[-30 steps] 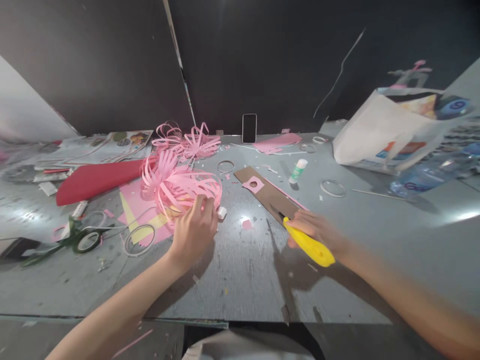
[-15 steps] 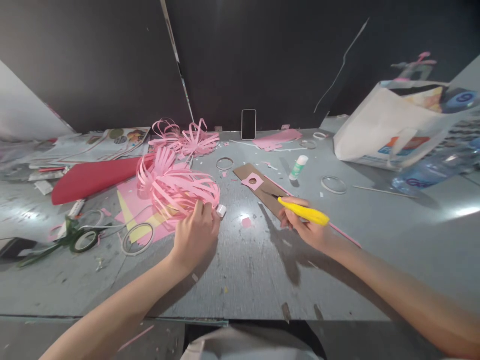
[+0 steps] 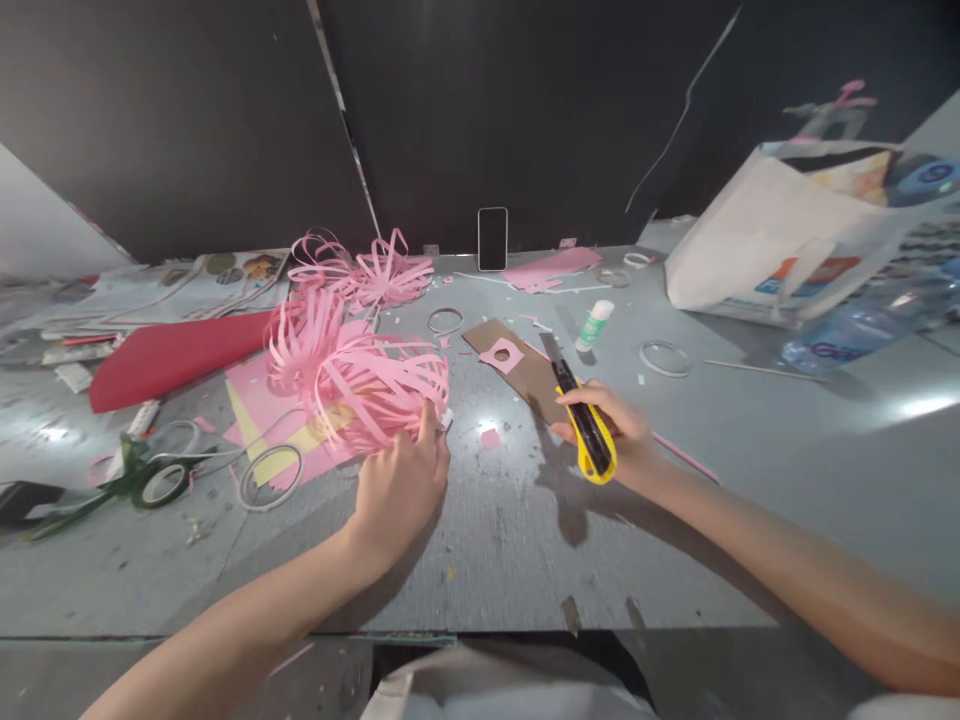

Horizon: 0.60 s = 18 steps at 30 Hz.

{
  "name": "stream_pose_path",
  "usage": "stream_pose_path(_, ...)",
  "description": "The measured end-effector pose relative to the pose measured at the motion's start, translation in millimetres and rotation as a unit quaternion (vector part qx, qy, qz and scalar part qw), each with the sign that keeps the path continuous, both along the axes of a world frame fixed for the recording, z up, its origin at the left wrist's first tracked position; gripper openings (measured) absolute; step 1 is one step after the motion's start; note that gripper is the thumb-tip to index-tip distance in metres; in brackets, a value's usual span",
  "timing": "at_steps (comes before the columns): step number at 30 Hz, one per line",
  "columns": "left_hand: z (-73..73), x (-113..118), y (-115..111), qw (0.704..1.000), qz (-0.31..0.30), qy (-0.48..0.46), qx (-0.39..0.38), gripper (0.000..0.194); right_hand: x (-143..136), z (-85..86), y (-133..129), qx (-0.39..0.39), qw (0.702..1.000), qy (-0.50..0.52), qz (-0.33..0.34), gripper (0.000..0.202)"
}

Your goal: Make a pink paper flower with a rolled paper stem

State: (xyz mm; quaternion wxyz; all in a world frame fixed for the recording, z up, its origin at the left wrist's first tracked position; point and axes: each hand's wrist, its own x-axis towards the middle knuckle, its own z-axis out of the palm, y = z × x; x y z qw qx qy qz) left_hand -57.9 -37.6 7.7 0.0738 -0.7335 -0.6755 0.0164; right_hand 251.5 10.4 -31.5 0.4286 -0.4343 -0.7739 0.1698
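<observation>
My left hand (image 3: 401, 480) is closed at the right end of a bundle of pink paper strips (image 3: 375, 385), its fingertips partly hidden. A small white piece (image 3: 445, 418) shows beside those fingers; I cannot tell what it is. My right hand (image 3: 611, 425) grips a yellow and black utility knife (image 3: 589, 430), its blade out and pointing up and away. Beneath the blade lies a brown cardboard strip (image 3: 536, 375). On the strip rests a small pink paper square (image 3: 501, 355) with a hole cut in it. A pink paper scrap (image 3: 490, 438) lies between my hands.
A glue stick (image 3: 595, 326) stands beyond the knife. At the back a phone (image 3: 493, 239) leans on the dark wall. Rolls of tape (image 3: 166, 484), wire rings (image 3: 665, 358) and red paper (image 3: 180, 350) lie about. A white bag (image 3: 739, 240) and a plastic bottle (image 3: 847, 335) are at right.
My right hand has turned the knife, so its yellow body now slants upright with the blade showing. My left hand and the pink strips have shifted slightly right.
</observation>
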Motion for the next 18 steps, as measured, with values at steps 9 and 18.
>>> stream_pose_path(9, -2.1, -6.2, 0.4, 0.999, -0.032, 0.016, -0.003, 0.075, -2.3, -2.0, -1.2, -0.030, 0.999, 0.006, -0.017, 0.022)
stream_pose_path(18, 0.7, -3.2, 17.2, 0.995, -0.100, -0.006, -0.005, 0.069, -18.5, 5.3, -6.0, -0.225, 0.949, 0.185, 0.124, 0.046)
